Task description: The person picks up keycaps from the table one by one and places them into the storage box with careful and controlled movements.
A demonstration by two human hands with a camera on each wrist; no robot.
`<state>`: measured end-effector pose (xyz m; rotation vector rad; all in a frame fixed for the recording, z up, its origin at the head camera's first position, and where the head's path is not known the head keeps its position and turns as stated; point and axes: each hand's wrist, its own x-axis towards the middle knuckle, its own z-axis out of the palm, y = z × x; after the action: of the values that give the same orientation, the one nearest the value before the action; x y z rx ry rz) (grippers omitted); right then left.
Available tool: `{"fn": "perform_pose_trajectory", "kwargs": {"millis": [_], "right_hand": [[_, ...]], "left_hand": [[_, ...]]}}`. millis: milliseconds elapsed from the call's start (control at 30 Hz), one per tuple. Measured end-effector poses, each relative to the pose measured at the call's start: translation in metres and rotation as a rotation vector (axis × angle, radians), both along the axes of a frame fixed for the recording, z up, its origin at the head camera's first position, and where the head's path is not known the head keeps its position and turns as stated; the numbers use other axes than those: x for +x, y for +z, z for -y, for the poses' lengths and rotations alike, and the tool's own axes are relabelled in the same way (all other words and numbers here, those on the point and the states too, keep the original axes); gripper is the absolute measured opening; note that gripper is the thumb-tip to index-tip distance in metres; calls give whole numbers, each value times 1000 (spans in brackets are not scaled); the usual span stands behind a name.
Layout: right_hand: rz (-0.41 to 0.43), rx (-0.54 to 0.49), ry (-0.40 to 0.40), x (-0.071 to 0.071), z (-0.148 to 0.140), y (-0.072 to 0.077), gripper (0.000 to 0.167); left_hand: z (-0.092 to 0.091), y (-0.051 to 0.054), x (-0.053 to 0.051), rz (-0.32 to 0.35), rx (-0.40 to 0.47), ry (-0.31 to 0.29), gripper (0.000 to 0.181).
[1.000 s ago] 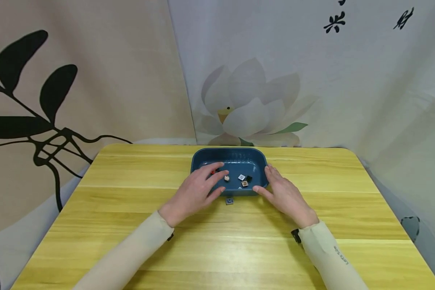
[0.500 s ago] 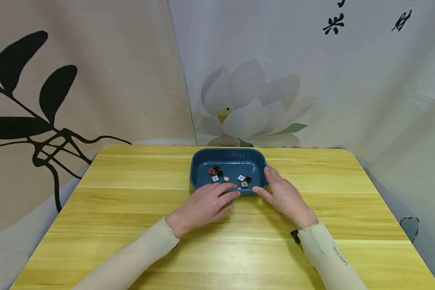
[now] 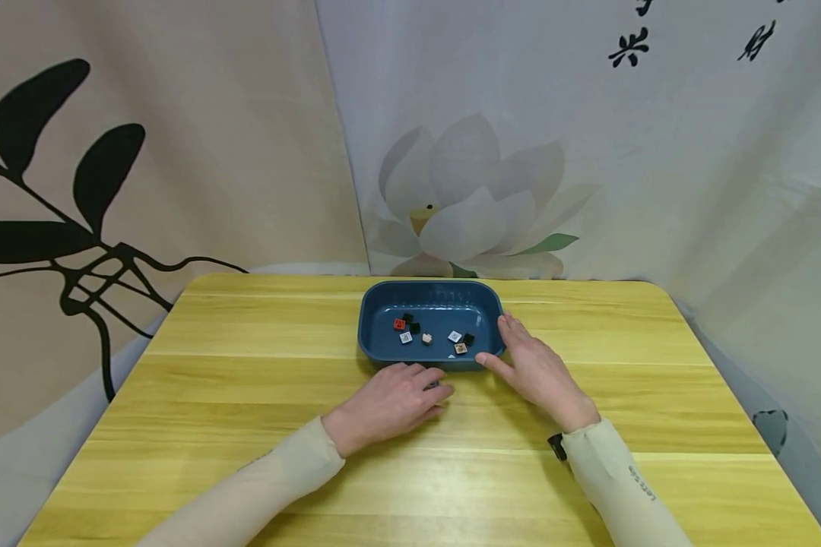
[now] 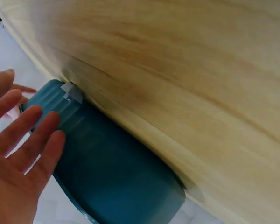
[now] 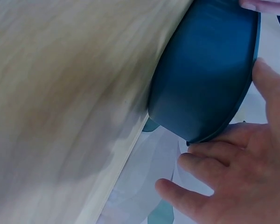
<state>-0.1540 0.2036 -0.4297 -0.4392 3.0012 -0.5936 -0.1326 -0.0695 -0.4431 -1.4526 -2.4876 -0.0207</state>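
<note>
My left hand (image 3: 393,403) hovers just in front of the blue tray (image 3: 445,298), palm down, fingers loosely extended. Beneath its fingertips sits a small grey square piece (image 3: 431,385) that looks like a keycap, partly hidden in the head view. The left wrist view shows that grey piece (image 4: 73,93) on the table against the tray's wall, apart from the spread fingers. At the tray's right end, my right hand (image 3: 540,372) rests with fairly straight fingers along the side and the thumb on the front rim. The right wrist view has thumb and fingers touching the tray's rim (image 5: 245,95).
Inside the tray lie several small pieces: a red one (image 3: 400,324), black ones (image 3: 468,339), white ones (image 3: 406,337), a cream one (image 3: 427,339) and a tan one (image 3: 461,349). The wooden table (image 3: 267,342) ends at a printed curtain (image 3: 479,152) behind.
My left hand has drawn back from over the tray to its front edge, above the grey piece, uncovering the pieces at the tray's left. The right hand has stayed put.
</note>
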Motion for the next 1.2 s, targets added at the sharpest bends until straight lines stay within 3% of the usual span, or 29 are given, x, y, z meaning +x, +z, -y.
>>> {"fn": "perform_pose_trajectory", "kwargs": {"millis": [300, 533, 767, 1000, 1200], "right_hand": [[-2, 1, 0, 0, 0, 0, 94], [-3, -4, -2, 0, 0, -1, 93], [2, 1, 1, 0, 1, -1, 92], [-4, -1, 1, 0, 1, -1, 92], [-1, 0, -5, 0, 1, -1, 90]], "left_hand": [[-2, -2, 3, 75, -96, 65, 39], [-7, -6, 5, 126, -118, 89, 39], [-6, -8, 7, 81, -127, 75, 27], [-4, -2, 11, 31, -204, 47, 27], [-4, -4, 11, 18, -163, 45, 33]]}}
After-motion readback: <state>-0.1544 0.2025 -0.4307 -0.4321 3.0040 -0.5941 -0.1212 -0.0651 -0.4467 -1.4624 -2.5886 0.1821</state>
